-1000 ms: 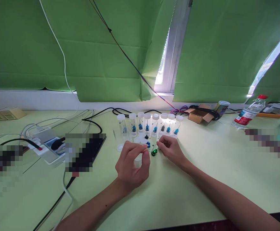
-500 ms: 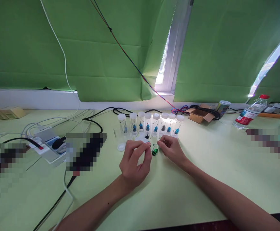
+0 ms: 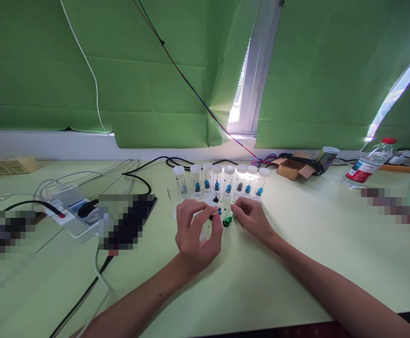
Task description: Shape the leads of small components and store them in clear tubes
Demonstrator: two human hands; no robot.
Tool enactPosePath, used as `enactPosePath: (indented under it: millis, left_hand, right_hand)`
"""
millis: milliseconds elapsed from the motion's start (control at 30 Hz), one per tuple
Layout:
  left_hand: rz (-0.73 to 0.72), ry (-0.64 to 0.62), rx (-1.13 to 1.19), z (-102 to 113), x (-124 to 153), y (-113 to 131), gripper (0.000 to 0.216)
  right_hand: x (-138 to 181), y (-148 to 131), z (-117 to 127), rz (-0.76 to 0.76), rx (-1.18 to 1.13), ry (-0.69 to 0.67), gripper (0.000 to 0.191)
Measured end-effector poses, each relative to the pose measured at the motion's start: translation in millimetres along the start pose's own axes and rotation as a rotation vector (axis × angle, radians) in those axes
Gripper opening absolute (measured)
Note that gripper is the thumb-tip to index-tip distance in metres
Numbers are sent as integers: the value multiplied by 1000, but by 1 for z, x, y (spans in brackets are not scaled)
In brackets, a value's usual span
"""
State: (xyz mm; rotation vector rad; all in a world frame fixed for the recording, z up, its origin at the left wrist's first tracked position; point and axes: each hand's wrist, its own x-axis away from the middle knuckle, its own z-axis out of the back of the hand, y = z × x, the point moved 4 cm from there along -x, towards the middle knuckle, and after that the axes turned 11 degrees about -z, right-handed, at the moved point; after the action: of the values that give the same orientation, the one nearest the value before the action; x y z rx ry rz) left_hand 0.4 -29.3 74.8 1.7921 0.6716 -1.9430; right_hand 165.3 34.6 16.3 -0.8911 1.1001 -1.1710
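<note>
My left hand (image 3: 196, 237) is curled shut around a small clear vial (image 3: 204, 231). Its thumb and forefinger tips meet at a small dark piece (image 3: 212, 216) beside a blue bead (image 3: 219, 211). My right hand (image 3: 251, 218) is pinched shut on the thin wire leg of a green bulb-shaped component (image 3: 228, 219), which rests on the pale green table (image 3: 296, 244) between the two hands. Just behind the hands stands a row of several clear vials with white caps (image 3: 219, 180), most holding a blue piece. A loose white cap (image 3: 174, 215) lies left of my left hand.
A white power strip with plugs (image 3: 67, 206) and a blurred black object (image 3: 125, 220) lie to the left, with cables (image 3: 95, 277) trailing to the front edge. At the back right are a cardboard box (image 3: 291, 169), a can (image 3: 327, 157) and a water bottle (image 3: 367, 168).
My left hand has shifted slightly up and right with the vial, bringing its fingertips onto the small dark piece. My right hand has barely moved.
</note>
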Motion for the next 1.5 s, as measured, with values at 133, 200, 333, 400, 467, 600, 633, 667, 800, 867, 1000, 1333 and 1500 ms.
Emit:
enactPosePath:
  millis: [133,200,333,400,467,600,633,667,800,867,1000,1333,1500]
  left_hand:
    - [71,-17,-7,-1,3,-2,29]
    - [117,-38,27,-3,7,-4,33]
    - [193,-60,120,-7,12,-6,42]
    - [226,-71,164,-10,14,-6,44]
    - [274,-88,216,-13,17,-7,45]
    - [434,-164,323,-21,28,-8,41]
    - [473,-190,332,-23,30,-9,40]
    - [506,-218,331,-25,33,-9,39]
    - [604,-332,303,-30,40,-12,27]
    - [653,-398,301,-33,43,-14,18]
    - [747,-547,275,-37,48,-19,12]
    - [641,-910,97,-37,51,-26,14]
    - [575,-1026,2,-37,52,-25,18]
  right_hand:
    - [0,1,0,-2,-6,7,33]
    - [0,0,0,0,-13,13,33]
    - [-1,0,0,10,-17,19,32]
    - [-1,-1,0,17,-14,16,32]
    - [-1,-2,0,19,-7,14,31]
    - [-1,-3,0,26,-1,14,30]
    - [-1,-3,0,28,-3,14,30]
    - [-1,-2,0,30,-5,15,29]
    - [-2,3,1,25,-5,26,29]
    - [-2,4,1,21,-7,28,30]
    - [-2,0,3,21,-57,43,30]
    - [-9,1,22,-35,-486,224,32]
    - [-12,2,24,-130,-676,207,34]
